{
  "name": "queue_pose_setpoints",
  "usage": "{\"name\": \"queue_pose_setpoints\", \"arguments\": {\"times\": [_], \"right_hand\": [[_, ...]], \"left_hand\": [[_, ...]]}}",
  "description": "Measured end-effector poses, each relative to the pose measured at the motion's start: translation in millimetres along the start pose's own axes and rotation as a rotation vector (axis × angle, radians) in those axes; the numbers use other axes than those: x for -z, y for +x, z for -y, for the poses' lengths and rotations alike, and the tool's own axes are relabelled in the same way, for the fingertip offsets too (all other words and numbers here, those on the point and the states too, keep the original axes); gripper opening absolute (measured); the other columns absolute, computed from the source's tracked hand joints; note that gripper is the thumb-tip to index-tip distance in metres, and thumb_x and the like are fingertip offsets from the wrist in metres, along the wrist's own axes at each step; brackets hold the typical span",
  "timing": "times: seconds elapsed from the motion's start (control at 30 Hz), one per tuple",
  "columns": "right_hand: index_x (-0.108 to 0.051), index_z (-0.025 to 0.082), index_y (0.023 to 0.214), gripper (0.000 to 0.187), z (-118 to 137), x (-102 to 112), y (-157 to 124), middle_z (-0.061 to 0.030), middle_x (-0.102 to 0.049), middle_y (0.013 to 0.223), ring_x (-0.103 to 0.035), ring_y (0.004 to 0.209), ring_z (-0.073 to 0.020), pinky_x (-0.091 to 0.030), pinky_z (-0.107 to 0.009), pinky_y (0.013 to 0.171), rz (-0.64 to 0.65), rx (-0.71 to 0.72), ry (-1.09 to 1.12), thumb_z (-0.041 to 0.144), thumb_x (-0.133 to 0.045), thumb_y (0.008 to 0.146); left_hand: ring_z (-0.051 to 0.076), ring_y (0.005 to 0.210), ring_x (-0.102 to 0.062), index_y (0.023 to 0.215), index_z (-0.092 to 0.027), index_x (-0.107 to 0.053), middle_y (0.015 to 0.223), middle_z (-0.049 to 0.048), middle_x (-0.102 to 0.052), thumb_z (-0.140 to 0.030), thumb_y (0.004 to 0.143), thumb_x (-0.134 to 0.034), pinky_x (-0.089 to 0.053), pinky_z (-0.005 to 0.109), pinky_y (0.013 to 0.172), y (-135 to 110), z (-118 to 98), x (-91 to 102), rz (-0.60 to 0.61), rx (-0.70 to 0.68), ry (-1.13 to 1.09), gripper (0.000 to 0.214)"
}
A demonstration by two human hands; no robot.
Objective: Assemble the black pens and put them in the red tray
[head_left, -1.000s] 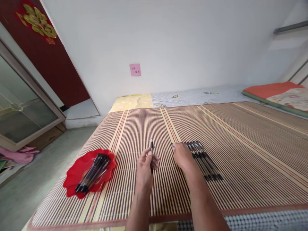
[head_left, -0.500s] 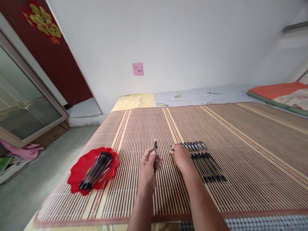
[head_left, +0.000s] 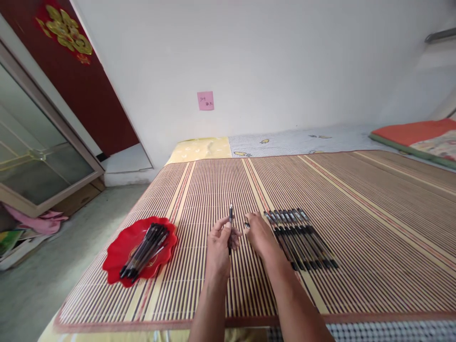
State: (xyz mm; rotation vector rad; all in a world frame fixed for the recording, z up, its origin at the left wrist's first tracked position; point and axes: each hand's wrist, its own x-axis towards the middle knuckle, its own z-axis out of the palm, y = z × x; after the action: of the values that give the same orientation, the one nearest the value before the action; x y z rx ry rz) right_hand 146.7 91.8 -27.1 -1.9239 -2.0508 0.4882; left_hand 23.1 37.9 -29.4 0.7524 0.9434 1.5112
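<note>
My left hand [head_left: 218, 240] is closed around a black pen [head_left: 231, 213], held upright with its pale end pointing up. Close by on the right, my right hand [head_left: 259, 233] has its fingers curled round a small shiny black pen cap [head_left: 247, 225]; most of it is hidden by the fingers. Just right of that hand, several dark pens [head_left: 302, 237] lie side by side in a slanted row on the striped mat. A scalloped red plate [head_left: 114, 259] to the left carries a pile of black pens [head_left: 147, 249].
The striped bamboo mat [head_left: 210, 190] covers the bed, its bound front edge near my forearms. A folded orange cloth [head_left: 409, 134] lies at the far right. Behind the bed is a white wall with a pink note [head_left: 205, 100]. A glass-panelled door [head_left: 39, 142] stands at left.
My right hand has moved left off the row of pens, towards my left hand, uncovering the row's left end. My left hand still holds its pen in about the same place.
</note>
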Motion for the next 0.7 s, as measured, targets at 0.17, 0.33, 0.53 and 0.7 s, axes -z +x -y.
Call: {"name": "queue_pose_setpoints", "arguments": {"times": [0.17,0.33,0.53,0.7], "right_hand": [[-0.073,0.014,0.103,0.019,-3,0,1,-0.0163,-0.075,0.105,-0.072,0.099,-0.0279,-0.051,-0.035,0.083,-0.002,-0.018,0.088,0.011,-0.063,0.086],[-0.068,0.017,0.095,0.014,-4,11,8,-0.0082,-0.076,0.092,-0.072,0.085,-0.0211,-0.056,-0.035,0.08,-0.261,0.095,0.902,0.027,-0.067,0.085],[-0.063,0.02,0.094,0.034,0,30,4,-0.0046,-0.076,0.091,-0.072,0.08,-0.0186,-0.059,-0.035,0.075,-0.384,0.093,1.54,0.04,-0.082,0.074],[-0.064,0.02,0.093,0.032,1,37,-1,-0.0028,-0.076,0.089,-0.073,0.082,-0.0184,-0.059,-0.033,0.074,-0.371,0.123,1.622,0.037,-0.084,0.074]], "left_hand": [[0.008,0.049,-0.053,0.112,-0.014,-0.066,0.07,0.0009,-0.07,-0.046,0.079,-0.079,-0.036,0.021,0.049,1,-2,-1.2,0.001,0.003,0.007,0.048],[0.007,0.05,-0.052,0.111,-0.015,-0.069,0.07,0.0012,-0.07,-0.046,0.082,-0.077,-0.034,0.02,0.049,0,-1,0.3,0.033,0.004,0.036,0.043],[0.007,0.048,-0.05,0.109,-0.014,-0.071,0.068,0.0015,-0.069,-0.044,0.085,-0.074,-0.032,0.021,0.048,-1,-1,-3.0,0.135,0.012,0.13,0.039],[0.007,0.047,-0.047,0.109,-0.014,-0.071,0.067,0.0019,-0.07,-0.044,0.084,-0.073,-0.031,0.021,0.048,-3,0,-7.1,0.168,0.022,0.161,0.039]]}}
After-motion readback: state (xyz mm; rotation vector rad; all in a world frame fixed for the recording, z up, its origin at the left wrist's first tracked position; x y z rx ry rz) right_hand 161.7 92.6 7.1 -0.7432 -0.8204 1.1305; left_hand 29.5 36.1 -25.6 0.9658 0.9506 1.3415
